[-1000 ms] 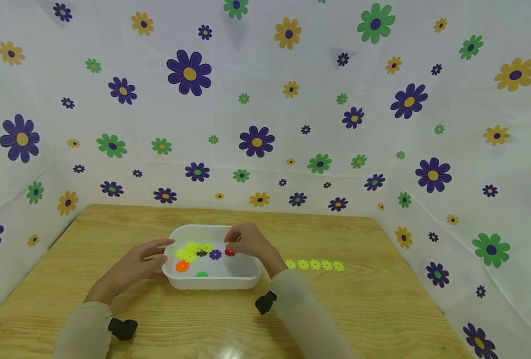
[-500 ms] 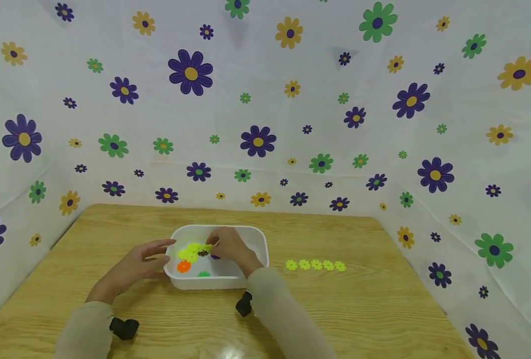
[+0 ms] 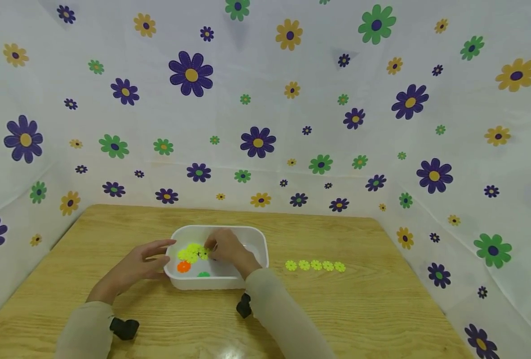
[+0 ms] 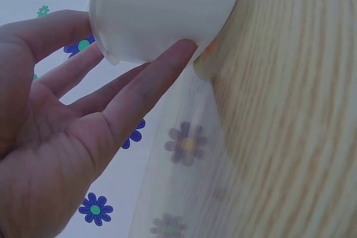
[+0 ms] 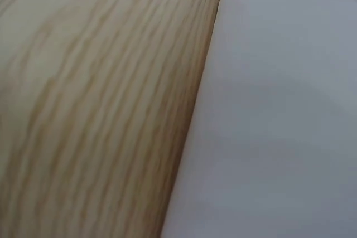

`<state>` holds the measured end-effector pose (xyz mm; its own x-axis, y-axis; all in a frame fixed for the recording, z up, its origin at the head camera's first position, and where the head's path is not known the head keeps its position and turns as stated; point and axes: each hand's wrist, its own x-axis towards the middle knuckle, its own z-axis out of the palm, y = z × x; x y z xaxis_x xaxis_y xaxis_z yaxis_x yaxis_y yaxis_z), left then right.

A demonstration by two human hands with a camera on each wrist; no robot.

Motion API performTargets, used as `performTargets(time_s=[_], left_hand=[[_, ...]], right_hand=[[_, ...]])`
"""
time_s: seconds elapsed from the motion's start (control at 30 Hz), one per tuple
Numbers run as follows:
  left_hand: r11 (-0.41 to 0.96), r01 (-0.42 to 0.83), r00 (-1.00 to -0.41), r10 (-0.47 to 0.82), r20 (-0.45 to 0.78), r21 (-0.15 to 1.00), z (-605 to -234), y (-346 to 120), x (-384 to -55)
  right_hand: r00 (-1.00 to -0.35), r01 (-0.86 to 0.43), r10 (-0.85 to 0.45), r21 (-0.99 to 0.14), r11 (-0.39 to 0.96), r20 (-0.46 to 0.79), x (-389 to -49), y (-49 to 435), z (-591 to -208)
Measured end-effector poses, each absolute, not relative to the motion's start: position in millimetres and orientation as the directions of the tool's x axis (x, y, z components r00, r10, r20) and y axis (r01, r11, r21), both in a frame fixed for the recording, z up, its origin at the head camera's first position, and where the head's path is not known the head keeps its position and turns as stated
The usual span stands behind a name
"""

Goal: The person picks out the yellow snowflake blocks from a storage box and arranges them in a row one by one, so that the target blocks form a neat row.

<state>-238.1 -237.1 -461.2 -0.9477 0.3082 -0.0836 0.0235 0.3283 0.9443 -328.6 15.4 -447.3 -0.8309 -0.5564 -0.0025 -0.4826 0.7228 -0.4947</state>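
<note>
In the head view, a white plastic tray (image 3: 258, 237) holds flower-shaped plastic pieces: a cluster of yellow ones (image 3: 191, 252), an orange one (image 3: 183, 267) and a green one (image 3: 203, 274). The left hand (image 3: 141, 262) touches the tray's left end, its thumb and fingers spread. In the left wrist view, that hand (image 4: 67, 110) has its thumb and fingers against the tray's white wall (image 4: 167, 15). Inside the tray, the right hand (image 3: 227, 247) reaches down with bent fingers beside a yellow piece (image 3: 204, 254). Its fingertips are partly hidden, so a grasp cannot be made out.
A row of several yellow flower pieces (image 3: 316, 265) lies on the wooden table (image 3: 360, 309), right of the tray. Flower-printed white cloth (image 3: 265, 114) stands behind and on both sides. The right wrist view shows only wood grain (image 5: 83, 110) and a plain white surface (image 5: 268, 115).
The right hand has moved left within the tray, from the red piece to the yellow cluster, now covering the red and purple pieces. A yellow piece shifted over the dark one. The left hand stayed put.
</note>
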Motion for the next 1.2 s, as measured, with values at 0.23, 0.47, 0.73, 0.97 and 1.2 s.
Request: performTargets(time_s=[0.23,0.47,0.73,0.97,1.2], left_hand=[[0.326,0.036,-0.946,0.317,-0.073,0.945,-462.0,-237.3,-238.3],[0.327,0.015,-0.950,0.300,-0.089,0.945,-462.4,-237.2,-238.6],[0.288,0.033,-0.943,0.326,-0.065,0.957,-462.8,-238.0,-238.6],[0.289,0.033,-0.945,0.321,-0.064,0.957,-465.1,-238.1,-239.8],[0.281,0.022,-0.947,0.315,-0.071,0.959,-466.2,-238.2,-240.5]], right_hand=[[-0.815,-0.521,-0.580,-0.454,0.723,0.012,-329.1,14.3,-449.7],[-0.798,-0.544,-0.602,-0.434,0.718,0.004,-330.9,12.8,-451.1],[-0.803,-0.524,-0.595,-0.448,0.724,-0.023,-331.0,11.2,-452.7],[-0.814,-0.492,-0.579,-0.487,0.721,-0.035,-328.8,12.9,-451.3],[-0.810,-0.475,-0.585,-0.549,0.688,-0.032,-327.5,19.0,-447.0]])
